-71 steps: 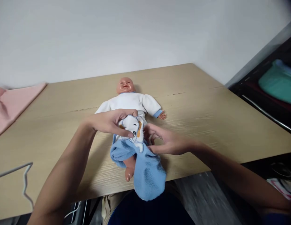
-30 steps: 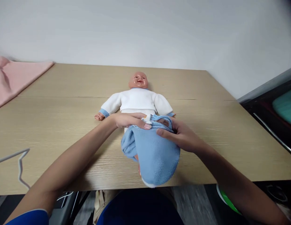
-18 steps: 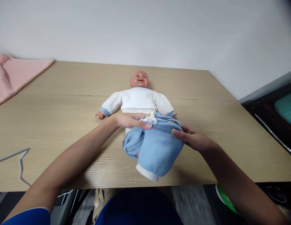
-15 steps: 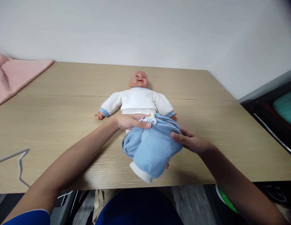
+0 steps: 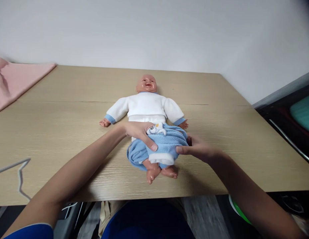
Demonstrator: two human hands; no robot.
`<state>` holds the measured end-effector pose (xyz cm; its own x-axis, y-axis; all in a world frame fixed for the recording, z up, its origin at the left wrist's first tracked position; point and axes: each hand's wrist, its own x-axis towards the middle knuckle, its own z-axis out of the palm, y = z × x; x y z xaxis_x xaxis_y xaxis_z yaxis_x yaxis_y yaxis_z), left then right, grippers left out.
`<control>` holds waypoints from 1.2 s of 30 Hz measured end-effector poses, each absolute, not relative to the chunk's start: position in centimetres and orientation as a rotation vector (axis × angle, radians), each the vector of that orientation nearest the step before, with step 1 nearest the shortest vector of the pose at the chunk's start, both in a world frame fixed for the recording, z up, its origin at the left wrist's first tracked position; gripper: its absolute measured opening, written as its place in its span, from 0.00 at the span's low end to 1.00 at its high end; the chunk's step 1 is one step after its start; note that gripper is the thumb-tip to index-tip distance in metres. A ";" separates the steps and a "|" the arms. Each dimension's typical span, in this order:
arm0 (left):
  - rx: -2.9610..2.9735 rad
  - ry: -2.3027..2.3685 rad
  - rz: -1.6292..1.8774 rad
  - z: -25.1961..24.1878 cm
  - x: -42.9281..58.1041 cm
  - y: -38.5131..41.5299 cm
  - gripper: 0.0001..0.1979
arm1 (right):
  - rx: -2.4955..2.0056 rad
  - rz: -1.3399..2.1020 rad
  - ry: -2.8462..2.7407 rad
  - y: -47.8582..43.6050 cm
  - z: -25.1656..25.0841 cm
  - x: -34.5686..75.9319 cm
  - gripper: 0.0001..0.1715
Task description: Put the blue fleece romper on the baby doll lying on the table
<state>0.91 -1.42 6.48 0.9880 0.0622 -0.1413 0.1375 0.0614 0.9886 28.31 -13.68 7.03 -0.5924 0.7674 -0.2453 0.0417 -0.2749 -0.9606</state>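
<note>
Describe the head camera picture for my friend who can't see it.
A person's left hand and right hand hold bunched blue clothing over the lower half of a barefoot doll. It lies face up on a tan table.

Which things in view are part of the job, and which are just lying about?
In the job:
- blue garment, held by left hand and right hand
- doll, wearing white top

Lying about:
- pink cloth
- bent pale rod

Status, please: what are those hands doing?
Left hand and right hand: gripping bunched blue fleece trousers. Bald plastic doll's bare feet: showing below. Flat pink cloth: off left, not in the way.
</note>
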 end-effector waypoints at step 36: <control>2.244 0.541 0.120 9.1 3.4 -7.5 0.21 | -1.582 0.836 -1.389 -20.9 7.1 23.8 0.17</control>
<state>3.40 -7.55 9.09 0.9037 0.4190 -0.0884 0.3424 -0.5831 0.7367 23.77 -20.89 7.10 0.1603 0.9859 0.0482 0.4184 -0.0236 -0.9080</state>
